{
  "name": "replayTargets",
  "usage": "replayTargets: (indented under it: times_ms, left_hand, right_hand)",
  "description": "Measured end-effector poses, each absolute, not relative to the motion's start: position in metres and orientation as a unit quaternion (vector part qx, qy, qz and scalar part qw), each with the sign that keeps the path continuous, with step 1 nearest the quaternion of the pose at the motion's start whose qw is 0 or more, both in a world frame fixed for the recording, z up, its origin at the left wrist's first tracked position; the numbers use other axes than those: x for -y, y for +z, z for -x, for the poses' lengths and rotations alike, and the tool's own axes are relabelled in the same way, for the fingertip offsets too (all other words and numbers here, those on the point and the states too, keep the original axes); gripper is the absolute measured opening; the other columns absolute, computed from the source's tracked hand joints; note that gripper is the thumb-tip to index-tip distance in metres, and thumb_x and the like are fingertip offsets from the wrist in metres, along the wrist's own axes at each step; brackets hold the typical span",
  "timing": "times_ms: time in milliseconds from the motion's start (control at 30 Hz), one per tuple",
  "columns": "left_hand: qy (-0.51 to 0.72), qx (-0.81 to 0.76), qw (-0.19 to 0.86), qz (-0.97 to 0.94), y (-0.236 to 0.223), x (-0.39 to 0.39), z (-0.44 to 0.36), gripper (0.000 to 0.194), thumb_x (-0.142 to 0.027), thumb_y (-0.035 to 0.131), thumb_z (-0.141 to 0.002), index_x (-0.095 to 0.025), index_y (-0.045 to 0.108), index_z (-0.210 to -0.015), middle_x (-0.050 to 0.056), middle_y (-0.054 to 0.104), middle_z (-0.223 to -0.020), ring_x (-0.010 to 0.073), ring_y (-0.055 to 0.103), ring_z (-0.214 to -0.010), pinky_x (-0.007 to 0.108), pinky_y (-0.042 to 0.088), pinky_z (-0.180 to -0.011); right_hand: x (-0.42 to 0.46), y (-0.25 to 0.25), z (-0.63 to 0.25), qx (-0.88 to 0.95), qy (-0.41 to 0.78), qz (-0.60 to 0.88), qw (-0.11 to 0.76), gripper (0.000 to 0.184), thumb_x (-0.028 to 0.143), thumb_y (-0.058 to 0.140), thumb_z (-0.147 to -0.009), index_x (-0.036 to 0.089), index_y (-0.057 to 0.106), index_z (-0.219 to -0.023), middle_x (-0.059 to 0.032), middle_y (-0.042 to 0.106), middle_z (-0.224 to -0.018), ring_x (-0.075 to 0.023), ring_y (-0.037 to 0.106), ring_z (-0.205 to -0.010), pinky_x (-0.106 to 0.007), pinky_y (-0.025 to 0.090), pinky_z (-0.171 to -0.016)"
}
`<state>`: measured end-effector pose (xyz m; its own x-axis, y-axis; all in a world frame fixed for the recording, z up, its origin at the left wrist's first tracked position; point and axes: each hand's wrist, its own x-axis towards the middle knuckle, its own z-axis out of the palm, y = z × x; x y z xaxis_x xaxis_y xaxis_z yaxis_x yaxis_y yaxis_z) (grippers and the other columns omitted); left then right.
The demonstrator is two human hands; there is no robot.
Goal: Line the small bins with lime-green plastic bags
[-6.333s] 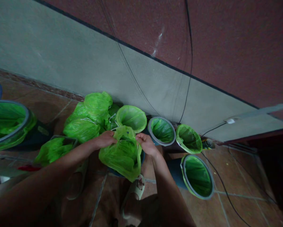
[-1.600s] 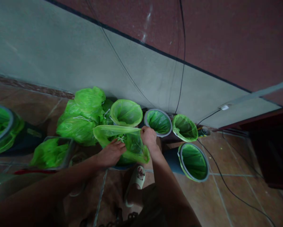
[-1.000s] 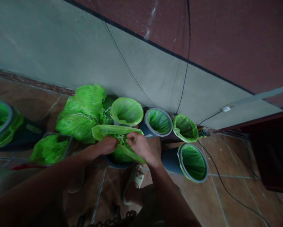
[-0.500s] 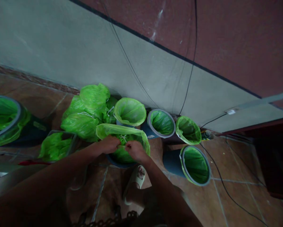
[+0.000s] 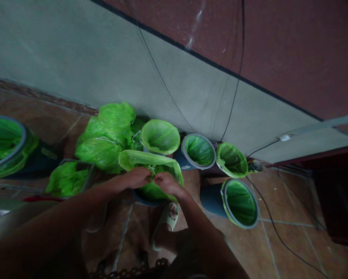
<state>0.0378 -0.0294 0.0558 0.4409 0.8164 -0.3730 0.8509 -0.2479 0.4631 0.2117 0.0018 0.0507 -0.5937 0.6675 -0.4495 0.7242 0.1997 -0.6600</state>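
In front of me stands a bin lined with a light green bag (image 5: pixel 144 156), its edge folded out over the rim. Inside it lies a green bag with a white drawstring (image 5: pixel 151 169) bunched into loops. My left hand (image 5: pixel 139 177) and my right hand (image 5: pixel 165 182) are closed over the bin, fingertips almost meeting, pinching the drawstring; the part between the fingers is mostly hidden.
Several tied green bags (image 5: pixel 104 131) are heaped left by the wall. A tub of green bags (image 5: pixel 67 180) and a large lined bin (image 5: pixel 24 141) stand further left. More lined bins (image 5: pixel 198 151) stand to the right. A black cable (image 5: pixel 278 232) crosses the floor.
My hands have come a little closer together, and the stretch of string seen between them is now hidden. The bins and bags have stayed in place.
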Motion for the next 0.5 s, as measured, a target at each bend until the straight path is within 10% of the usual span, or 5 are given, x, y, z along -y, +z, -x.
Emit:
replayTargets:
  times_ms: [500]
  left_hand:
    - [0.014,-0.534,0.338,-0.774,0.0483,0.0344,-0.0431,0.027,-0.017,0.049,-0.082,-0.015,0.074,-0.093,0.009,0.071,-0.083,0.0212,0.062,-0.079,0.030,0.044,-0.071]
  right_hand:
    - [0.0038,0.0503,-0.2091,-0.817,-0.326,-0.469,0.080,0.017,0.023,0.067,-0.075,0.018,0.073,-0.090,-0.0032,0.072,-0.084,-0.0168,0.063,-0.078,-0.024,0.041,-0.068]
